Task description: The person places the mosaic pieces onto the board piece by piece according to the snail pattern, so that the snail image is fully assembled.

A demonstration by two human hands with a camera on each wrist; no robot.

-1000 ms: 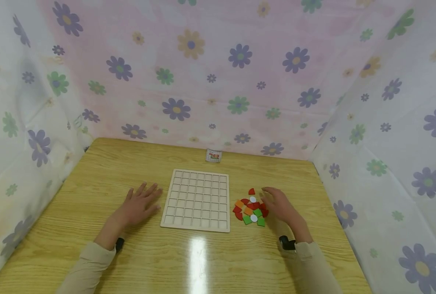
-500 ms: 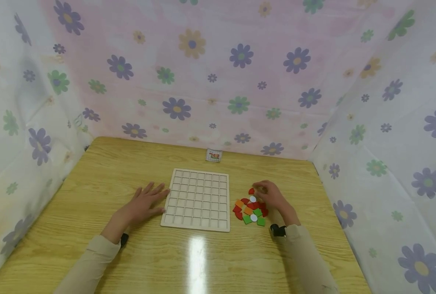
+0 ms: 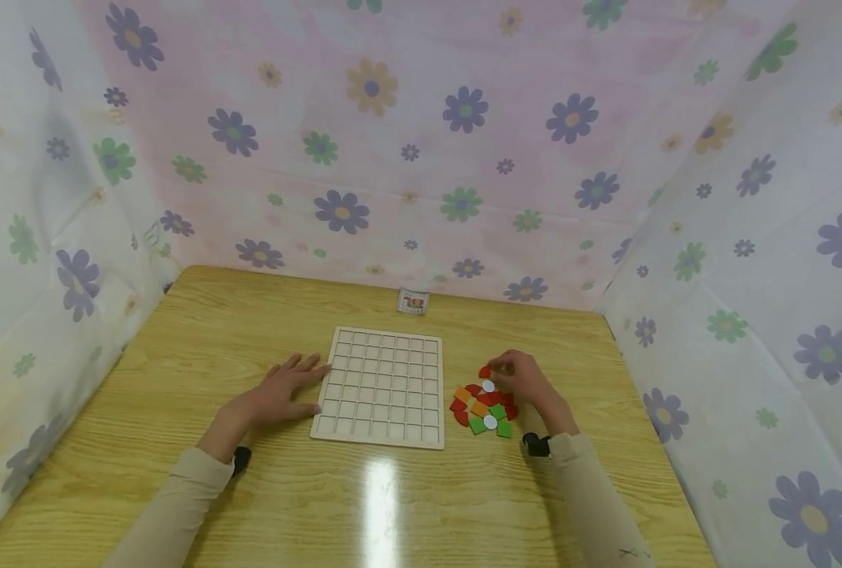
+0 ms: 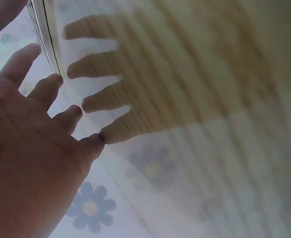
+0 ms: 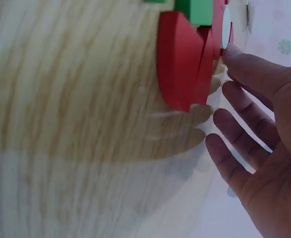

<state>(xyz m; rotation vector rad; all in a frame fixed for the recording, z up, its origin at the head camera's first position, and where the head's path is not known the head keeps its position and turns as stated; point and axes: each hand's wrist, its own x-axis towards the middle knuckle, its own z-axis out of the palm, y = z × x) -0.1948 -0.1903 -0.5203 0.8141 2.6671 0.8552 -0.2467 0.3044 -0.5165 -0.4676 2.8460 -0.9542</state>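
Note:
A pale wooden grid board (image 3: 381, 386) with square recesses lies mid-table. My left hand (image 3: 275, 398) rests beside it, fingers spread, with fingertips touching its left edge. The left wrist view shows the same hand (image 4: 31, 129) with its palm toward the camera. To the board's right is a cluster of flat tiles: orange squares (image 3: 461, 394), green squares (image 3: 503, 429), white discs (image 3: 490, 422) and red curved-edge pieces (image 3: 461, 418). At the cluster's far end, my right hand (image 3: 527, 383) pinches a red quarter-circle tile (image 3: 484, 372) between thumb and forefinger. Its other fingers (image 5: 229, 153) are loosely bent.
A small card (image 3: 413, 301) with a red picture lies at the table's back edge. Flower-patterned cloth (image 3: 421, 158) hangs behind the wooden table (image 3: 307, 505) and on both sides.
My right hand has moved left and away from me, to the red quarter-circle tile, and its thumb and forefinger have come together there. My left hand has moved right, to the board's edge.

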